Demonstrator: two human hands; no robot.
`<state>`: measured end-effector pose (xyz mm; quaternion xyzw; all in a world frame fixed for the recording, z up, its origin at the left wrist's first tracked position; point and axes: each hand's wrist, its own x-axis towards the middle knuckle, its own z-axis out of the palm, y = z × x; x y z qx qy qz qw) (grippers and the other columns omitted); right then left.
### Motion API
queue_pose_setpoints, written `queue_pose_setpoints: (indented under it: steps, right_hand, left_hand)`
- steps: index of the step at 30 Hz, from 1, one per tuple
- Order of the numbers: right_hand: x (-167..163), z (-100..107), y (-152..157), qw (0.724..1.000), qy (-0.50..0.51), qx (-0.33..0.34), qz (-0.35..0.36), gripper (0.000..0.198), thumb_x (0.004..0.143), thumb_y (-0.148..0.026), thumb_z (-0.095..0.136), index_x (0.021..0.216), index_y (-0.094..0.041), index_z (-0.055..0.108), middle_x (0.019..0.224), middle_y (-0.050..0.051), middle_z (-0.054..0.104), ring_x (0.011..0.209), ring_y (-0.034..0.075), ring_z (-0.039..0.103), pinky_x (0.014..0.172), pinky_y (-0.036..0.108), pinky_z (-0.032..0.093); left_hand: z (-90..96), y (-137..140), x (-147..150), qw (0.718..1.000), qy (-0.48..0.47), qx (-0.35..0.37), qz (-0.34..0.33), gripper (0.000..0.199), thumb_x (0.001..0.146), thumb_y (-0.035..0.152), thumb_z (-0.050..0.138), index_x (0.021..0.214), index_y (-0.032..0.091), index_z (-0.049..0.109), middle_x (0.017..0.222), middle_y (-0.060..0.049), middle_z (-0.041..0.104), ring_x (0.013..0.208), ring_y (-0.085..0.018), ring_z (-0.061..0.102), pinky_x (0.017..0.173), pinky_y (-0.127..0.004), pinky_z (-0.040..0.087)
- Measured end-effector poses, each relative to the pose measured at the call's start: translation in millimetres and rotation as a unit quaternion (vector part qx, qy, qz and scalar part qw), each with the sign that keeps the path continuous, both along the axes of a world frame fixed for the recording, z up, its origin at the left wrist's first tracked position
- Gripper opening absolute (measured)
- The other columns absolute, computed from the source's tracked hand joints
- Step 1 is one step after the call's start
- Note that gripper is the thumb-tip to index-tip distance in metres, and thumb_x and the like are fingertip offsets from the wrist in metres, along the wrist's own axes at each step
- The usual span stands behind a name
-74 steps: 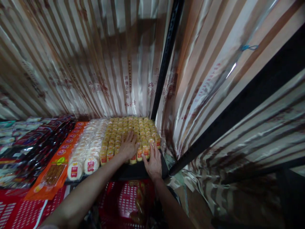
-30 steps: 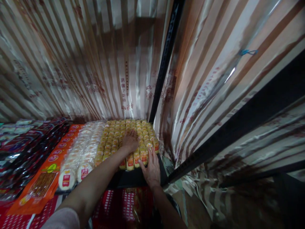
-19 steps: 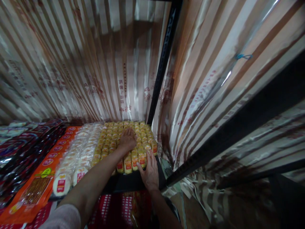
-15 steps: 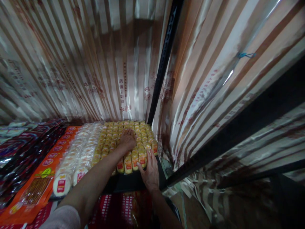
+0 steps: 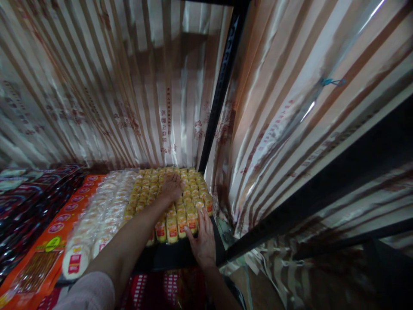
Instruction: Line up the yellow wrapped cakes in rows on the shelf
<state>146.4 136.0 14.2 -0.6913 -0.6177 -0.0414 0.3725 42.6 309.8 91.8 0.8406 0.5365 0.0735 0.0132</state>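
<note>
Rows of small yellow snack packets with red labels stand packed together on a dark shelf. My left hand lies palm down on top of the middle rows, its fingers stretched toward the back. At the front right corner of the block, my right hand rests its spread thumb and fingertips against the front packets. Neither hand has a packet lifted. The packets under my left palm are hidden.
Left of the yellow block are rows of round white packaged cakes, orange snack bags and dark shiny bags. Black posts and striped plastic sheeting enclose the back and right. Red perforated baskets sit below.
The view has tilted up slightly, so the shelf appears a little lower. Both hands keep nearly the same places on the yellow packets.
</note>
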Motion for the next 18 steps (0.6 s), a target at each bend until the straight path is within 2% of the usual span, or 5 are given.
queue_pose_setpoints:
  steps: [5, 8, 11, 13, 18]
  right_hand:
    - [0.1, 0.6, 0.5, 1.000, 0.001, -0.006, 0.000, 0.068, 0.081, -0.050, 0.048, 0.135, -0.012, 0.031, 0.138, 0.016, 0.036, 0.128, 0.026, 0.030, 0.100, 0.044, 0.035]
    - [-0.1, 1.8, 0.2, 1.000, 0.001, -0.005, 0.000, 0.067, 0.081, -0.049, 0.048, 0.134, -0.012, 0.031, 0.138, 0.016, 0.036, 0.127, 0.027, 0.030, 0.099, 0.045, 0.035]
    - [-0.4, 2.3, -0.3, 1.000, 0.002, -0.002, 0.002, 0.067, 0.082, -0.048, 0.048, 0.135, -0.013, 0.030, 0.138, 0.016, 0.036, 0.128, 0.027, 0.030, 0.099, 0.046, 0.035]
    - [-0.3, 2.1, -0.5, 1.000, 0.003, 0.004, 0.003, 0.067, 0.082, -0.047, 0.048, 0.136, -0.015, 0.028, 0.138, 0.016, 0.036, 0.128, 0.027, 0.030, 0.099, 0.046, 0.035]
    - [0.3, 0.7, -0.1, 1.000, -0.002, 0.004, 0.003, 0.067, 0.081, -0.048, 0.049, 0.135, -0.013, 0.029, 0.138, 0.016, 0.035, 0.128, 0.027, 0.030, 0.099, 0.046, 0.035]
  left_hand:
    - [-1.9, 1.1, -2.9, 1.000, 0.004, 0.015, -0.010, 0.050, 0.091, 0.036, 0.018, 0.128, 0.013, 0.043, 0.134, -0.010, 0.045, 0.128, -0.022, 0.033, 0.111, -0.047, 0.007]
    - [-2.4, 4.0, -2.5, 1.000, 0.003, 0.018, -0.011, 0.052, 0.091, 0.036, 0.017, 0.132, 0.012, 0.038, 0.140, -0.009, 0.037, 0.133, -0.022, 0.024, 0.111, -0.046, 0.008]
    - [-5.0, 10.3, -0.9, 0.999, -0.006, 0.021, 0.025, 0.054, 0.091, 0.036, 0.016, 0.135, 0.009, 0.033, 0.142, -0.011, 0.031, 0.134, -0.024, 0.020, 0.110, -0.047, 0.008]
    - [-7.0, 13.8, -0.4, 0.999, -0.004, 0.019, 0.042, 0.055, 0.090, 0.036, 0.017, 0.133, 0.007, 0.035, 0.141, -0.013, 0.032, 0.134, -0.026, 0.021, 0.110, -0.048, 0.008]
    - [-6.2, 15.6, -0.5, 1.000, 0.005, 0.013, 0.015, 0.054, 0.090, 0.037, 0.019, 0.131, 0.010, 0.041, 0.138, -0.012, 0.039, 0.133, -0.025, 0.024, 0.110, -0.049, 0.006]
